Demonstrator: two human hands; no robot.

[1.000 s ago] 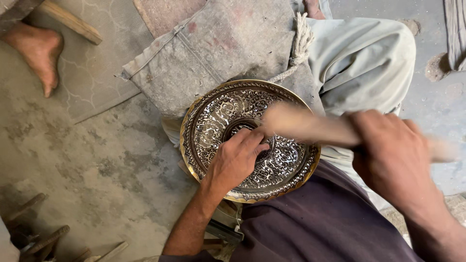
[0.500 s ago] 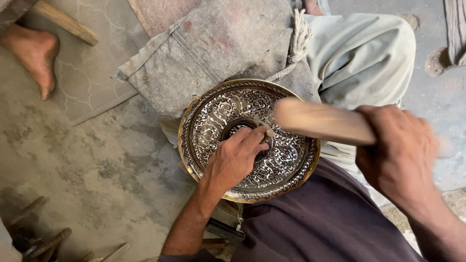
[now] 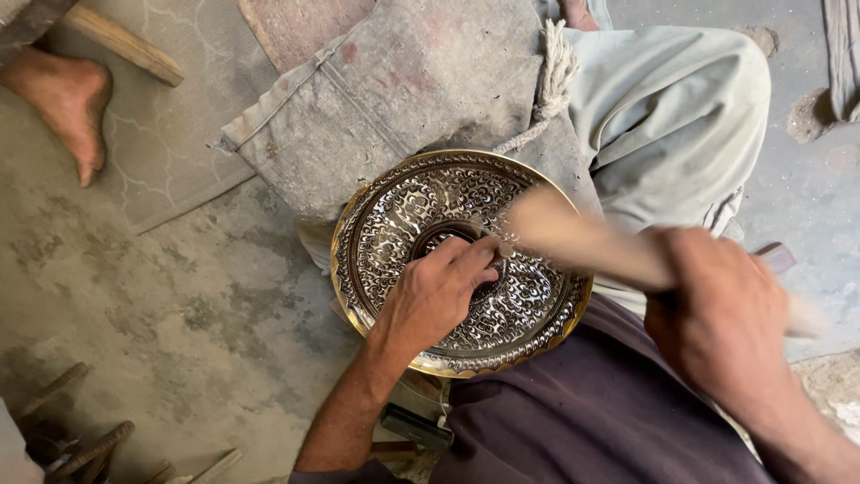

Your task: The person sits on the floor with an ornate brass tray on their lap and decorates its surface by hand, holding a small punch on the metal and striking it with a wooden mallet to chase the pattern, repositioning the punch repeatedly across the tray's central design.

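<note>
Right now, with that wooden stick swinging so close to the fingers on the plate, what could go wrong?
The right hand swings a blurred wooden mallet toward the left hand, whose fingertips pinch something small, hard to make out, at the centre of the engraved metal plate. A slightly off blow could hit those fingers. It might also mar the fine pattern. The plate rests on a cloth pad by the knee, so a hard strike may shift it.

1 head camera looks steeply down, close over the person's lap, plate [image 3: 461, 262] and floor [image 3: 161, 296].
</note>
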